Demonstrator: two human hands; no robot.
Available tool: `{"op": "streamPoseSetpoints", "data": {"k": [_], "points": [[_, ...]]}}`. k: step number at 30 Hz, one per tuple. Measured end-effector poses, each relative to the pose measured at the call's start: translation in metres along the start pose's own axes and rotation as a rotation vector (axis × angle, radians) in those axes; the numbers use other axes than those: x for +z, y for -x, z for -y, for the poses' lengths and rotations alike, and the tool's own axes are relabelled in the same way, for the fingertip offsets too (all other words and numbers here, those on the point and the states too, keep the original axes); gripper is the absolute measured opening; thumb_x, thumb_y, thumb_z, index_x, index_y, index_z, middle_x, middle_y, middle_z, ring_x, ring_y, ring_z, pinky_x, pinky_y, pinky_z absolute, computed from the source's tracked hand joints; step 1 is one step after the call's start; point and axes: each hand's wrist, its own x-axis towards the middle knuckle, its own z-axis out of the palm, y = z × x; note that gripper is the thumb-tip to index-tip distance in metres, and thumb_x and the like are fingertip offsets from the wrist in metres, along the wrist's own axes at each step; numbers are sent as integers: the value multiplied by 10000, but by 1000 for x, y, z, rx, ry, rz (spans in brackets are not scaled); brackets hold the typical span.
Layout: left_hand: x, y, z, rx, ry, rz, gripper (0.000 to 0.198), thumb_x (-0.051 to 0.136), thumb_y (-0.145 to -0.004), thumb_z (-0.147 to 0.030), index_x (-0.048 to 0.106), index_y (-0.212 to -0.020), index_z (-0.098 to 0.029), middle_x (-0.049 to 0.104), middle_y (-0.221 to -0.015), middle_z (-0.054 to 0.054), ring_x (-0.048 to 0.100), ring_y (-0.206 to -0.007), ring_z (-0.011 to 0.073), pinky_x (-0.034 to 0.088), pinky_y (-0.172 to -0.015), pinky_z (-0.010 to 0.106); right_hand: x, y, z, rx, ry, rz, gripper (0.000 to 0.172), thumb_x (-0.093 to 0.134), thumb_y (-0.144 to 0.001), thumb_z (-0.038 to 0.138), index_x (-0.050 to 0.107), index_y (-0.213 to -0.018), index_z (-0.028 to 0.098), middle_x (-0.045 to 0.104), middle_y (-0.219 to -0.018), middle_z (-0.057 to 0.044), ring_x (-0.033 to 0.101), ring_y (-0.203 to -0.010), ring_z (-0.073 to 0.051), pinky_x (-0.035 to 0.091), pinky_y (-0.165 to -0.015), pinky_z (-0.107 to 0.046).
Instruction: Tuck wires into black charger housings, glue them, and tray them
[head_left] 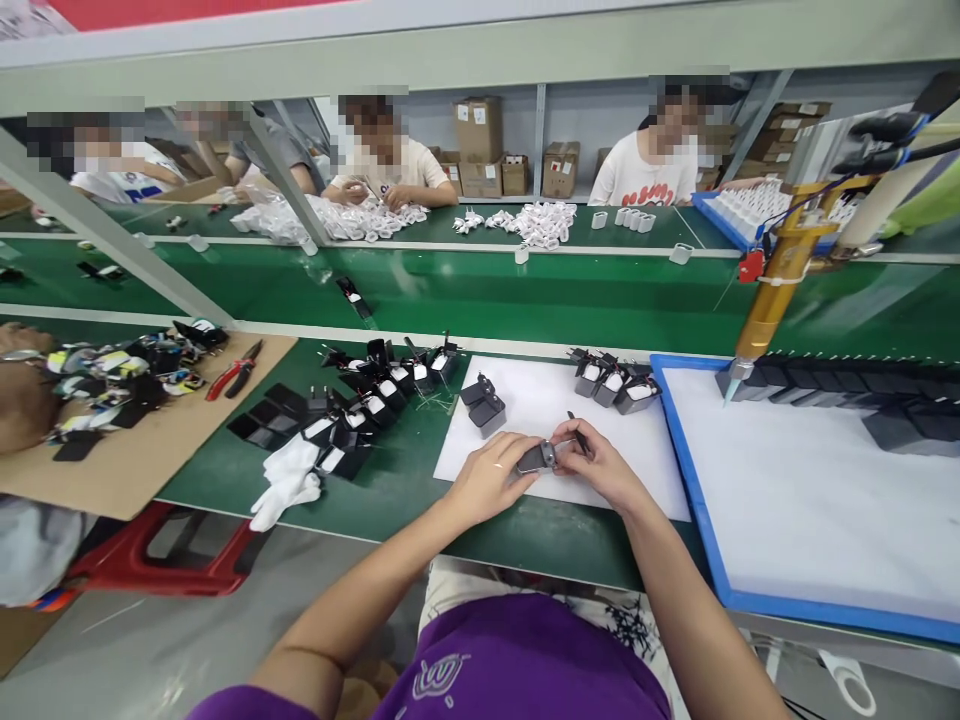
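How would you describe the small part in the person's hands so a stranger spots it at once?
Find the white sheet on the green bench. At its near edge the left hand and right hand meet around a small grey part. Unlike the black parts behind it, it alone is hand-held.

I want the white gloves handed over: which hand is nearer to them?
Left. The left hand, holding the small grey part, sits right of the white gloves; the right hand, at the part's other end, is farther right.
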Motion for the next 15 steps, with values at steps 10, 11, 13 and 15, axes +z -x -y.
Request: {"op": "streamPoseSetpoints", "data": {"k": [10,11,13,15], "points": [[-4,12,17,-176,-527,-255,385,515,-914,-338,543,-1246,-147,676,-1044,135,560,-945,287,406,-765,383,2,-4,-14,-3,110,9,361,694,-699,358,553,-994,206,571,-952,-30,599,-790,-136,544,-658,-309],[-4,12,19,-182,-535,-266,382,510,-915,-336,544,-1246,-149,669,-1064,141,557,-957,290,405,-769,384,2,-5,-15,-10,122,11,353,683,-707,350,550,-1000,206,570,-957,-31,602,-785,-133,544,-656,-307],[-5,12,21,-192,-548,-293,383,513,-911,-339,545,-1238,-142,650,-1099,156,552,-971,298,411,-772,392,1,-6,-17,-26,140,10,340,668,-720,337,546,-1009,206,570,-966,-31,606,-772,-128,545,-648,-301],[-6,12,20,-191,-547,-335,394,532,-899,-355,542,-1223,-132,625,-1128,174,548,-983,310,421,-780,409,1,-8,-18,-43,150,2,332,660,-727,335,544,-1009,204,574,-966,-31,614,-760,-126,544,-631,-291]]}}
